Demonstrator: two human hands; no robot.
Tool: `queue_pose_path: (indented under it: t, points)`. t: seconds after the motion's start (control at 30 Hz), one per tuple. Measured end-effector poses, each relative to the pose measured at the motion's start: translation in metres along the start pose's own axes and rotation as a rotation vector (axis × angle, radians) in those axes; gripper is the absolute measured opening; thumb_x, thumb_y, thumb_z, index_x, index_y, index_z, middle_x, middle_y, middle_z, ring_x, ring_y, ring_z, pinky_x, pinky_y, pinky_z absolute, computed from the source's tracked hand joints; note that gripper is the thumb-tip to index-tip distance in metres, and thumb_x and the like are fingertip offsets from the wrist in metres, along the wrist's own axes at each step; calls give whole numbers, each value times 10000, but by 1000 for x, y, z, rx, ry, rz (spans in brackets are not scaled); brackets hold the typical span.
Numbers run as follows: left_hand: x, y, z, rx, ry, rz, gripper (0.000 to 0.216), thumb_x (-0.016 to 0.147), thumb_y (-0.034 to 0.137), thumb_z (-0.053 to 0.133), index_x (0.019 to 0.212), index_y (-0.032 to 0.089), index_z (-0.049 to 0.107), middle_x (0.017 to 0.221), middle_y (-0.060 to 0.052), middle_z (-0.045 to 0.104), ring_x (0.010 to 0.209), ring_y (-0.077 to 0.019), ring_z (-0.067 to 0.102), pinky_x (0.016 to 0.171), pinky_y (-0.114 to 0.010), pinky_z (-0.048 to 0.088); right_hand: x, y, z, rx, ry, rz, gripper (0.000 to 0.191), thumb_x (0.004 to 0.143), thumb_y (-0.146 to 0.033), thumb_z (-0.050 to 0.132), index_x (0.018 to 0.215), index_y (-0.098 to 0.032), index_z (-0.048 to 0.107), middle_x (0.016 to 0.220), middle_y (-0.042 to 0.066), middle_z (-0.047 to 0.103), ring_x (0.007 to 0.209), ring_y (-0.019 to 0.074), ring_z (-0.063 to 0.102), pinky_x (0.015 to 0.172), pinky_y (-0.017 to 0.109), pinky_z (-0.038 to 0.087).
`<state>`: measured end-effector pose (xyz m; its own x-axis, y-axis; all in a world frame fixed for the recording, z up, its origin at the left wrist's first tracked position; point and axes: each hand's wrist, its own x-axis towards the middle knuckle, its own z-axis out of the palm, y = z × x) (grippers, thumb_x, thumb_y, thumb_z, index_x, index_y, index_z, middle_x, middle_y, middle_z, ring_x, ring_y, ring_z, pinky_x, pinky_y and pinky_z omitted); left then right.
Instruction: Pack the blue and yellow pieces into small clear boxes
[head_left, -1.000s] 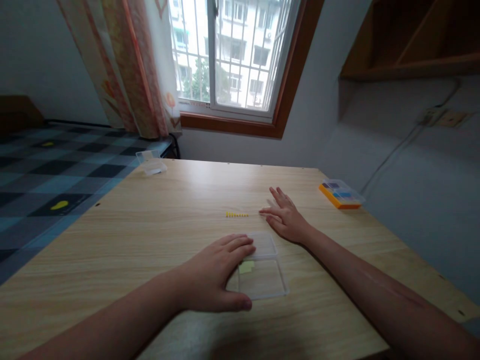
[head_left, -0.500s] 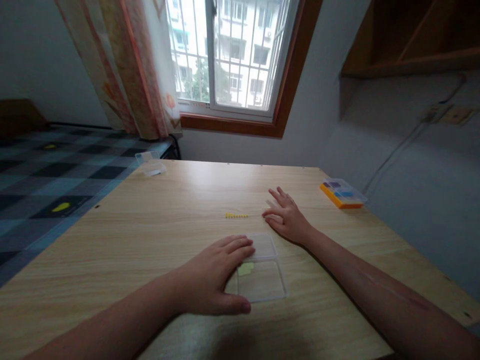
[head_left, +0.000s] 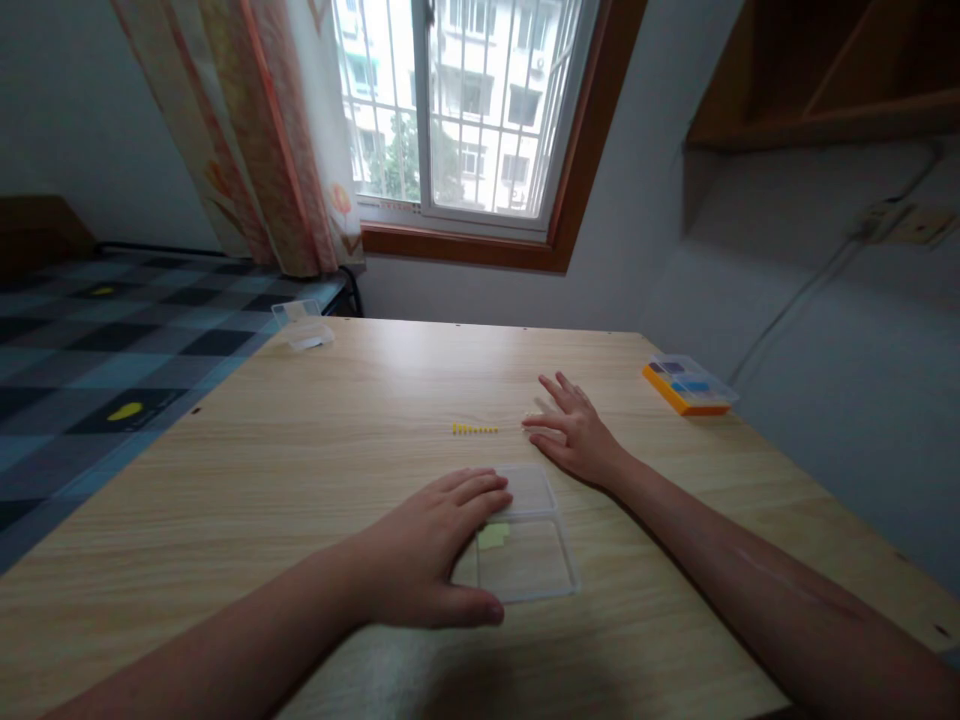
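On one table, left hand overlaps one clear case, right hand (both spread) beyond.

- Left hand and right hand are showing bare.
- Behind them, bare forearms are tapering wristward.
- A thin streak is marking the right forearm.

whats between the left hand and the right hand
In the head view, part of a clear plastic case lies between the left hand and the right hand, then some tabletop.
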<state>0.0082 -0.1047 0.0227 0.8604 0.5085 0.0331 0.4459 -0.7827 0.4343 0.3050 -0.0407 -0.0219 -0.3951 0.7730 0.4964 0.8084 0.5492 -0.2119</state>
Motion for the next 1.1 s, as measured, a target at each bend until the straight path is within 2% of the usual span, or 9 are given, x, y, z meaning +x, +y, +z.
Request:
queue_pose_path:
  t: [0.2, 0.3, 0.33, 0.4, 0.47, 0.57, 0.7, 0.87, 1.1]
  points:
    - [0, -1, 1, -7, 1, 7, 973, 762, 676, 758, 1501, 112, 472, 1572, -228, 434, 1460, -434, 390, 1194, -594, 346, 1, -5, -1, 13, 6, 13, 91, 873, -260, 723, 916, -244, 802, 1615, 87, 385, 1542, 381, 213, 1165, 687, 265]
    - [0, -2, 1, 1, 4, 13, 969, 764, 691, 744, 1498, 119, 476, 1570, -226, 439, 1458, -425, 398, 1191, -596, 345, 0, -15, -12, 24, 38, -12, 82, 863, -220, 710, 846, -220, 790, 1591, 109, 419, 1531, 388, 234, 1167, 679, 259]
    - [0, -2, 2, 3, 8, 16, 965, 766, 700, 737, 1497, 126, 478, 1567, -222, 444, 1457, -419, 402, 1190, -591, 347, 0, -21, -18, 42, 54, -26, 87, 865, -210, 704, 835, -211, 786, 1560, 126, 459, 1506, 387, 292, 1160, 659, 286]
    - [0, -2, 2, 4, 21, 18, 959, 770, 721, 721, 1495, 141, 482, 1564, -212, 454, 1456, -407, 409, 1191, -576, 351, -3, -35, -34, 136, 51, -69, 103, 883, -201, 681, 838, -193, 774, 1374, 157, 619, 1333, 335, 520, 1087, 549, 418]
    - [0, -1, 2, -2, 22, 17, 960, 770, 735, 713, 1495, 148, 483, 1563, -207, 458, 1455, -399, 412, 1192, -562, 354, -7, -52, -51, 309, -71, -136, 131, 924, -203, 641, 872, -182, 759, 1008, 105, 728, 956, 209, 674, 874, 358, 526]
    - [0, 1, 2, -11, 12, 18, 964, 766, 736, 713, 1492, 143, 487, 1561, -207, 460, 1455, -397, 413, 1200, -554, 345, -16, -76, -68, 456, -322, -238, 158, 956, -211, 607, 907, -177, 754, 814, 34, 682, 707, 121, 624, 672, 237, 466]
    - [1, 2, 1, -20, 4, 9, 968, 758, 710, 737, 1486, 121, 494, 1561, -213, 459, 1464, -399, 399, 1213, -554, 327, -25, -92, -65, 375, -462, -350, 182, 952, -195, 579, 893, -194, 751, 753, 6, 639, 668, 114, 578, 641, 250, 395]
    - [0, 0, 4, -11, 6, 17, 993, 755, 711, 745, 1496, 104, 485, 1575, -216, 437, 1473, -394, 386, 1223, -545, 312, -29, -91, -52, 261, -473, -393, 201, 962, -193, 559, 869, -217, 735, 731, -15, 614, 661, 113, 546, 641, 268, 355]
    - [1, -1, 4, 6, 4, 23, 1000, 762, 701, 745, 1500, 81, 477, 1567, -226, 444, 1469, -395, 390, 1222, -544, 313, -25, -90, -62, 326, -464, -401, 212, 977, -190, 533, 963, -194, 745, 765, 4, 632, 649, 111, 547, 632, 257, 372]
